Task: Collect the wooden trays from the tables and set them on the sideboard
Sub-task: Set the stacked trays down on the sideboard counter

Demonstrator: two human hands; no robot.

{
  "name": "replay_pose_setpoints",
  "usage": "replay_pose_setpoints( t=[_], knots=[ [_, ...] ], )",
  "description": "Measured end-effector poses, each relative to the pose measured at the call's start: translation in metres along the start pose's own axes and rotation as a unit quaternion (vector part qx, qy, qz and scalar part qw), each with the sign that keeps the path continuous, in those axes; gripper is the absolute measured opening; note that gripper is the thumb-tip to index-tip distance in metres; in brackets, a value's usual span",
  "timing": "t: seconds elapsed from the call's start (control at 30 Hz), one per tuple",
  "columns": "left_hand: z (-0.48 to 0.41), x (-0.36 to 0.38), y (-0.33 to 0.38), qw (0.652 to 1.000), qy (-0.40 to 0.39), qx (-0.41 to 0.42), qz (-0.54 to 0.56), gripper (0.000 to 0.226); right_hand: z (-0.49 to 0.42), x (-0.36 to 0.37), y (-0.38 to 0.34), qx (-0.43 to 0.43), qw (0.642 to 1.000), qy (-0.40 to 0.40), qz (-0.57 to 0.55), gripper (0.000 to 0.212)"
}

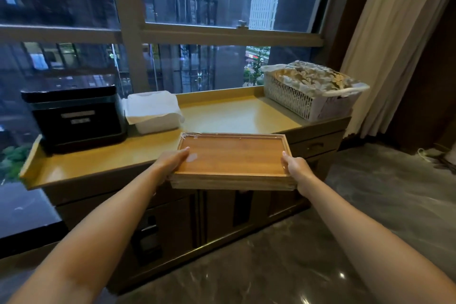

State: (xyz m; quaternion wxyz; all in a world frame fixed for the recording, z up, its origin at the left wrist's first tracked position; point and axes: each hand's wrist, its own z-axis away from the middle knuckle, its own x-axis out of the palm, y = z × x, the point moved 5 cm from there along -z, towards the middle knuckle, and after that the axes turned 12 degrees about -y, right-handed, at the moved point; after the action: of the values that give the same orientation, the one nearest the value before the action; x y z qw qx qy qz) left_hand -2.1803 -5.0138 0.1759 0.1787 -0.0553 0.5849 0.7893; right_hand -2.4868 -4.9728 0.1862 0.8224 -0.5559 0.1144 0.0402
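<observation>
So both hands, left hand and right hand, clamp the short ends of the stacked wooden trays, held level over the sideboard near edge, probably aiming for the bare middle.

Both arms were stretched fwd, nearly straight, w/ the left hand clamped on the left short edge of the stacked wooden trays, thumb lying on top, & the right hand gripping the opposite short edge, thumb up over the rim.
</observation>
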Motion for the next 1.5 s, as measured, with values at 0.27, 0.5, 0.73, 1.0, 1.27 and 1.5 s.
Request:
replay_pose_setpoints(
  t=[0.27, 0.5, 0.73, 1.0, 1.27, 1.5],
  knots=[
    [-0.212, -0.012, 0.059, 0.999, 0.016, -0.012, 0.04, 0.045, -0.223, -0.014, -0.074, -0.006, 1.0, -0.005, 0.012, 0.05],
    [-0.357, -0.025, 0.101, 0.997, 0.034, -0.046, 0.056, 0.053, -0.385, -0.031, -0.134, -0.014, 0.999, -0.019, 0.022, 0.046],
    [-0.476, -0.026, 0.102, 0.988, 0.084, -0.1, 0.084, 0.054, -0.538, -0.026, -0.16, -0.004, 0.997, -0.076, 0.012, 0.029],
    [-0.574, -0.04, 0.09, 0.966, 0.168, -0.162, 0.11, 0.059, -0.684, 0.001, -0.175, 0.042, 0.986, -0.161, 0.013, 0.029],
    [-0.623, -0.06, 0.078, 0.948, 0.206, -0.203, 0.132, 0.054, -0.755, 0.035, -0.19, 0.057, 0.974, -0.216, 0.026, 0.025],
    [-0.647, -0.072, 0.073, 0.944, 0.196, -0.2, 0.174, 0.051, -0.777, 0.051, -0.188, 0.085, 0.97, -0.227, 0.017, 0.026]
  ],
)
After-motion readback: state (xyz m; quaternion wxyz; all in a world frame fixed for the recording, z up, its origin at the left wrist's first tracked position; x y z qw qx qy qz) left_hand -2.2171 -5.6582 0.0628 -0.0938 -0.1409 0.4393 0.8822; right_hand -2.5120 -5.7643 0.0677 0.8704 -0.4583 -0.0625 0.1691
